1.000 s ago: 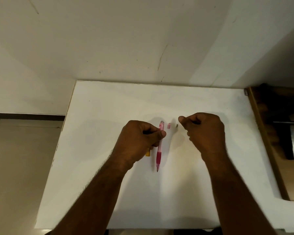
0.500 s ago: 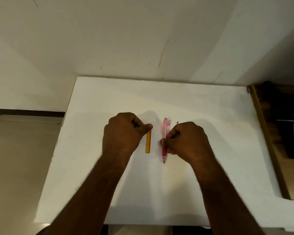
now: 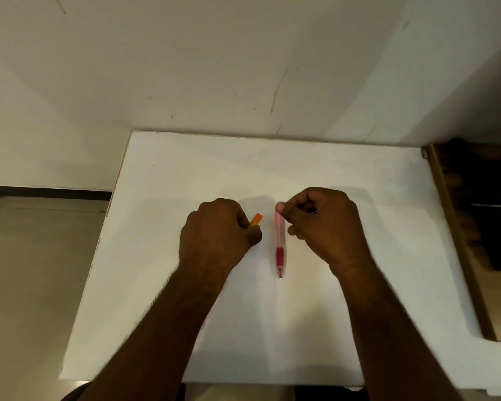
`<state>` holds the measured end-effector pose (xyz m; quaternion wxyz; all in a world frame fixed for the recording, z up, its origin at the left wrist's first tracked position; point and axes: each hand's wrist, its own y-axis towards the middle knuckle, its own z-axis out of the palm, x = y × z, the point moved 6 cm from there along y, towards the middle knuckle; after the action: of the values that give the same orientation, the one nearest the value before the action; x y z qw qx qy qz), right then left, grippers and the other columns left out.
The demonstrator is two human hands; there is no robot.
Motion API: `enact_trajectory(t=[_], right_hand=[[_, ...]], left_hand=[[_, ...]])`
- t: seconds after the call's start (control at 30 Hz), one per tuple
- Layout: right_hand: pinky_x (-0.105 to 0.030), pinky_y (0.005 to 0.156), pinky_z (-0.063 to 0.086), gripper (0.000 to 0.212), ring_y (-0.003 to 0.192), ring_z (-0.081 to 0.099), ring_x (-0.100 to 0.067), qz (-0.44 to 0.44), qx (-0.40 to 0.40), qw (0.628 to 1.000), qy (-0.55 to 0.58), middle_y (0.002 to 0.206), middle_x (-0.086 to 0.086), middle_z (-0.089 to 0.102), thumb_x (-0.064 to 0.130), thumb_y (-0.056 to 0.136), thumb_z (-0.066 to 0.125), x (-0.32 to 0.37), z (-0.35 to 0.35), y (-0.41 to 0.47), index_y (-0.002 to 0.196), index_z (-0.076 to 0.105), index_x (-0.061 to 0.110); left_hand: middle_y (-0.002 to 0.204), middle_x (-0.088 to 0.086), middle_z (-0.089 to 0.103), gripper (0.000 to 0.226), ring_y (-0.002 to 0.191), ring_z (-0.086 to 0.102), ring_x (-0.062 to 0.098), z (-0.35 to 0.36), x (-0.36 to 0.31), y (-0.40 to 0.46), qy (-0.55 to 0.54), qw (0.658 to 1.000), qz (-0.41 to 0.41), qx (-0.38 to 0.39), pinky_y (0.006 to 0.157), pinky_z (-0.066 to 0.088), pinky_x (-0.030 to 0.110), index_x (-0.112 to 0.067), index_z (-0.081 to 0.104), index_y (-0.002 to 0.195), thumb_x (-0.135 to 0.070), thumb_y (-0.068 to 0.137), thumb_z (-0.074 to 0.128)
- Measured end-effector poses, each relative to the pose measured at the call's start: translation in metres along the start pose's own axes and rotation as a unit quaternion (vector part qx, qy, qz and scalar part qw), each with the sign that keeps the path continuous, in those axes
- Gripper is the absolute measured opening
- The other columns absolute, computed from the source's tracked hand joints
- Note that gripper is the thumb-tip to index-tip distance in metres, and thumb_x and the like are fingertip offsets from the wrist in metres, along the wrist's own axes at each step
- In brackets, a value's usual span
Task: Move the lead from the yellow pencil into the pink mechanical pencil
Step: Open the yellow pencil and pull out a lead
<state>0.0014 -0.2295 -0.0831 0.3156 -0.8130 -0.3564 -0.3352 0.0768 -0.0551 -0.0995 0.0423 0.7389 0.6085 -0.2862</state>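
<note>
Left hand [image 3: 217, 235] curls around the yellow pencil [image 3: 256, 219], only its far end showing. Pink pencil [image 3: 280, 241] lies on the white table [image 3: 156, 256], tip near; right hand [image 3: 321, 224] pinches at its far end. Likely opening the pencils; next, tipping out lead, which isn't visible.

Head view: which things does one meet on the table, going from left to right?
Left hand → yellow pencil, gripped by it → pink mechanical pencil → right hand, its fingertips at the pink pencil's far end.

Dim warm light, soft shadows beyond both hands, wide-angle bending at edges.
</note>
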Motion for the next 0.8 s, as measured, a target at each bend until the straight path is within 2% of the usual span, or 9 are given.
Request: enact_trajectory(t=[0.1,0.2,0.4,0.5,0.57,0.63,0.7,0.8], right_hand=[[-0.045,0.077,0.064,0.008,0.067,0.075,-0.014,-0.013,0.012,0.998,0.066,0.074,0.004,0.076,0.029,0.086,0.079,0.005,0.010,0.001,0.084,0.076,0.023],[-0.043,0.077,0.065,0.001,0.070,0.077,-0.018,0.000,0.040,0.991,0.128,0.076,-0.003,0.078,0.016,0.087,0.078,0.004,0.017,0.002,0.086,0.078,0.016],[-0.030,0.069,0.063,0.010,0.069,0.077,-0.019,0.020,0.029,0.976,0.216,0.073,-0.003,0.079,0.009,0.083,0.081,0.003,0.020,0.001,0.082,0.077,0.018],[-0.037,0.075,0.064,0.012,0.071,0.077,-0.021,0.016,-0.006,0.975,0.220,0.074,-0.002,0.079,0.010,0.084,0.081,0.002,0.018,0.002,0.081,0.076,0.021],[-0.044,0.078,0.064,0.013,0.072,0.077,-0.021,0.002,-0.020,0.979,0.201,0.073,-0.002,0.078,0.009,0.084,0.080,0.002,0.016,0.002,0.080,0.076,0.022],[-0.047,0.081,0.062,0.010,0.074,0.076,-0.021,-0.016,-0.002,0.990,0.140,0.074,-0.001,0.078,0.011,0.083,0.079,0.005,0.022,0.000,0.081,0.077,0.020],[-0.041,0.081,0.060,0.006,0.078,0.074,-0.018,-0.046,0.032,0.997,0.045,0.077,0.003,0.078,0.015,0.081,0.079,0.010,0.037,-0.004,0.084,0.078,0.020],[-0.023,0.069,0.047,0.005,0.078,0.068,-0.017,-0.105,0.061,0.989,-0.089,0.075,0.009,0.070,0.020,0.082,0.076,0.019,0.057,-0.014,0.087,0.077,0.023]], left_hand=[[0.065,-0.014,0.064,0.024,0.063,0.061,0.007,-0.008,-0.011,-0.002,-0.024,0.997,0.063,-0.033,0.060,0.048,0.023,-0.031,0.064,0.071,-0.052,0.070,0.075],[0.063,-0.014,0.064,0.020,0.061,0.061,0.006,-0.013,-0.018,-0.005,-0.054,0.991,0.113,-0.050,0.060,0.050,0.023,-0.031,0.064,0.071,-0.047,0.069,0.076],[0.061,-0.013,0.065,0.018,0.059,0.062,0.004,-0.019,-0.017,-0.006,-0.075,0.987,0.128,-0.058,0.059,0.048,0.021,-0.029,0.066,0.071,-0.042,0.064,0.077],[0.059,-0.014,0.063,0.019,0.058,0.061,0.004,-0.023,-0.012,-0.005,-0.070,0.988,0.120,-0.061,0.057,0.045,0.020,-0.029,0.066,0.070,-0.043,0.065,0.077],[0.058,-0.014,0.063,0.020,0.057,0.061,0.003,-0.028,-0.006,-0.004,-0.077,0.989,0.106,-0.067,0.056,0.046,0.020,-0.029,0.066,0.069,-0.044,0.065,0.078],[0.058,-0.015,0.064,0.019,0.057,0.061,0.002,-0.033,0.000,-0.003,-0.087,0.989,0.093,-0.077,0.056,0.046,0.020,-0.029,0.065,0.067,-0.043,0.064,0.078],[0.059,-0.014,0.064,0.019,0.057,0.062,0.003,-0.038,0.004,-0.003,-0.101,0.987,0.088,-0.089,0.057,0.049,0.023,-0.029,0.065,0.067,-0.041,0.064,0.078],[0.060,-0.013,0.065,0.016,0.059,0.063,0.004,-0.041,0.003,-0.002,-0.117,0.984,0.095,-0.098,0.059,0.054,0.028,-0.027,0.066,0.068,-0.038,0.065,0.078]])
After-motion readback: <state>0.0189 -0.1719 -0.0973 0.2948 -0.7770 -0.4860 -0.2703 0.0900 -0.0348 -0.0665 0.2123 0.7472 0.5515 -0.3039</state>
